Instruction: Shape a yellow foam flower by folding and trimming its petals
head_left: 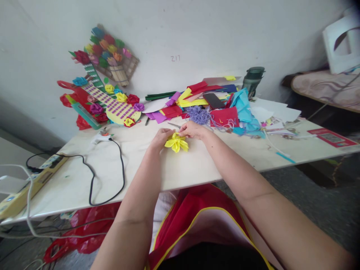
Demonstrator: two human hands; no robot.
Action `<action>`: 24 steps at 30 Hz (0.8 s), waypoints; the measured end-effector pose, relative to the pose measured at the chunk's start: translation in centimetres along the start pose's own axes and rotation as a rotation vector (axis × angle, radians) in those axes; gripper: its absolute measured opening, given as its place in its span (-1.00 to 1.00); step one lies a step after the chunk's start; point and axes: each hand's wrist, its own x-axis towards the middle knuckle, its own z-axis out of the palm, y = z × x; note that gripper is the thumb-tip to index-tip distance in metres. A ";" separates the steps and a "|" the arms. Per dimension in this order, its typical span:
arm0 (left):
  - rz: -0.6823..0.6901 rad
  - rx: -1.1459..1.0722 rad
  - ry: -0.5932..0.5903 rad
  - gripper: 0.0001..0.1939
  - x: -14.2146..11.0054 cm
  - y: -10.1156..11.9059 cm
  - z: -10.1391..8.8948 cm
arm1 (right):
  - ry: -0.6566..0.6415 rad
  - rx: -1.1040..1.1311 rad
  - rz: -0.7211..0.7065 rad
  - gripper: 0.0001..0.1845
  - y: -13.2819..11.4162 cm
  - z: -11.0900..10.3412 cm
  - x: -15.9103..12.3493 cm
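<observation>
A yellow paper flower with spread petals is held just above the white table. My left hand grips its left side, fingers closed near the top. From the right, my right hand pinches the upper part of the same flower. Behind the hands lies a thin pointed metal tool, partly hidden by my right hand. A tangle of purple yarn sits just beyond my right hand.
Coloured crepe paper, a phone and a green bottle line the wall side. Paper-flower decorations stand at left. A glue gun with black cord and a power strip lie on the left.
</observation>
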 end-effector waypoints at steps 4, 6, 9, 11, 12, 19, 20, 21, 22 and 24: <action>-0.008 -0.005 0.004 -0.69 -0.1 0.1 0.0 | -0.057 -0.004 -0.035 -0.85 0.3 -0.3 0.2; -0.012 -0.004 0.007 -0.70 -0.1 0.2 0.0 | -0.076 -0.004 -0.059 -0.84 0.4 -0.4 0.3; -0.017 -0.006 0.015 -0.70 0.0 0.1 -0.1 | -0.071 -0.025 -0.070 -0.83 0.4 -0.4 0.4; -0.019 -0.013 0.018 -0.70 0.1 0.0 -0.1 | -0.065 -0.025 -0.081 -0.81 0.4 -0.4 0.4; -0.019 -0.018 0.019 -0.70 0.2 0.0 -0.1 | -0.061 -0.021 -0.088 -0.79 0.4 -0.4 0.5; -0.008 -0.048 0.018 -0.68 0.1 0.1 0.0 | -0.001 -0.145 -0.164 -0.82 1.3 -0.5 1.2; -0.008 -0.050 0.018 -0.68 0.1 0.1 0.0 | 0.007 -0.158 -0.183 -0.84 1.4 -0.5 1.3; -0.009 -0.052 0.020 -0.68 0.0 0.1 0.0 | 0.012 -0.171 -0.202 -0.85 1.5 -0.6 1.4; -0.009 -0.054 0.022 -0.68 0.0 0.2 0.1 | 0.012 -0.186 -0.224 -0.85 1.6 -0.7 1.5; -0.008 -0.057 0.030 -0.67 0.0 0.2 0.1 | 0.004 -0.221 -0.285 -0.84 1.8 -0.8 1.7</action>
